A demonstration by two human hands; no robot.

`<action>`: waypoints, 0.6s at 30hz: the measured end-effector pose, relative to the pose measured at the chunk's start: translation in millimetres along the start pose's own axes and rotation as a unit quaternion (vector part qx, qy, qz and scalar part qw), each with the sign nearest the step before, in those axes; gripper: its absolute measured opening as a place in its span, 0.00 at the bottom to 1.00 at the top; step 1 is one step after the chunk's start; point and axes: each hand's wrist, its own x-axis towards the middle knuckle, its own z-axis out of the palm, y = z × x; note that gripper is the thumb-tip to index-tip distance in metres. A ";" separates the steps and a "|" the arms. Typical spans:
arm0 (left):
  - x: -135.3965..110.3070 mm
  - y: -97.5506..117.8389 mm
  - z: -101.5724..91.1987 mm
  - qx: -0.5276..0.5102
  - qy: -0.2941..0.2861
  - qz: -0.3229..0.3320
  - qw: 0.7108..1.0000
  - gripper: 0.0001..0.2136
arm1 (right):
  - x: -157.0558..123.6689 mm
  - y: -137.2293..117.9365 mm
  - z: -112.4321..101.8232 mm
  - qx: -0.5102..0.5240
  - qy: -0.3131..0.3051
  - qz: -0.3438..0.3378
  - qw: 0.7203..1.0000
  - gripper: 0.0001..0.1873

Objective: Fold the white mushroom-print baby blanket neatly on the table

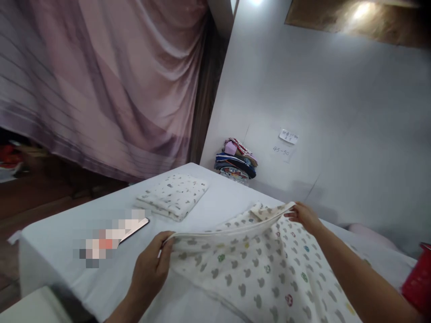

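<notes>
A white blanket [256, 273] with grey mouse-head shapes and small coloured prints hangs between my hands, its bound edge pulled fairly straight. My left hand [151, 260] is closed on the left end of that edge, thumb and fingers pinching it. At the far end, my right hand [303, 215] grips the other corner, slightly higher and farther from me. The lower part of the blanket drapes over the white-covered table and runs out of the bottom of the view.
A folded white cloth [178, 193] with small prints lies at the table's far left. A partly blurred-out phone [134, 231] rests nearer. Stacked folded clothes [235, 159] stand by the wall. A red object [417, 280] is at right, and a pink curtain [134, 80] hangs behind.
</notes>
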 end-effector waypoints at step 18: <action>47.5 -67.6 23.5 -0.120 0.127 -0.313 0.934 0.19 | 182.3 -118.2 305.5 -0.115 -0.032 -0.231 0.966 0.11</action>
